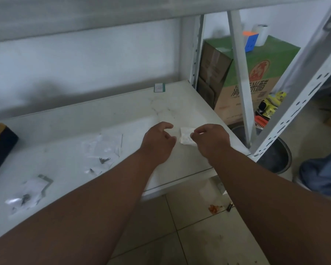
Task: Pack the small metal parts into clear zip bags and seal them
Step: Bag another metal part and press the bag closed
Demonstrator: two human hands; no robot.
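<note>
Nearest on the white worktop (pixel 69 121), at its left front, lies a clear zip bag (pixel 25 194) with small metal parts and a grey bracket (pixel 46 183). Further in lie more clear bags (pixel 101 150). Beyond, the left hand (pixel 158 139) hovers with loosely curled fingers, holding nothing; the right hand (pixel 210 139) pinches a small white bag (pixel 186 138). A green carton (pixel 256 77) stands behind the shelf upright (pixel 241 79).

- Shelf board (pixel 182 104) — smooth white surface with faint grey veining, slightly glossy.
- Zip bags (pixel 101 148) — thin clear plastic, shiny and creased.
- Small metal parts (pixel 103 160) — dull grey metal.
- Shelf posts (pixel 294 104) — white painted metal, punched with slots.
- Box (pixel 256 81) — brown cardboard, green printed top.
- Floor tiles (pixel 208 241) — matt, stained.
</note>
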